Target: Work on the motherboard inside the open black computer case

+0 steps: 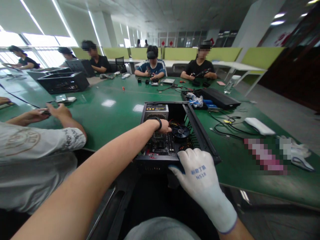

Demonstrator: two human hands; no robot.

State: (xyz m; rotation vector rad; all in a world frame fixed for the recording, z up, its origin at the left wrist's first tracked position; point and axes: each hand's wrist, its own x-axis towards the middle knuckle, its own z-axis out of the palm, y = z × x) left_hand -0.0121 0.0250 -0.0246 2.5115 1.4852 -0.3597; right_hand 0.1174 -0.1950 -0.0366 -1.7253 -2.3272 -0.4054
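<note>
An open black computer case point(203, 141) lies in front of me at the table's near edge. Bare and with a dark band at the wrist, my left hand point(165, 126) reaches inside it, beside the round black fan point(181, 132). Its fingers are drawn together near thin coloured wires; what they pinch, if anything, is hidden. My right hand point(197, 165), in a white work glove, grips the front rim of the case, thumb outside. At the far left inside the case sits the power supply point(157, 111), and a motherboard point(160, 145) shows below my left hand.
On the green table point(112, 123), black cables point(222, 126), a white box-shaped item point(259, 126) and a glove point(300, 151) lie to my right. Behind the case rests a dark panel point(217, 97). A co-worker's arm point(67, 121) is close on my left; others sit across.
</note>
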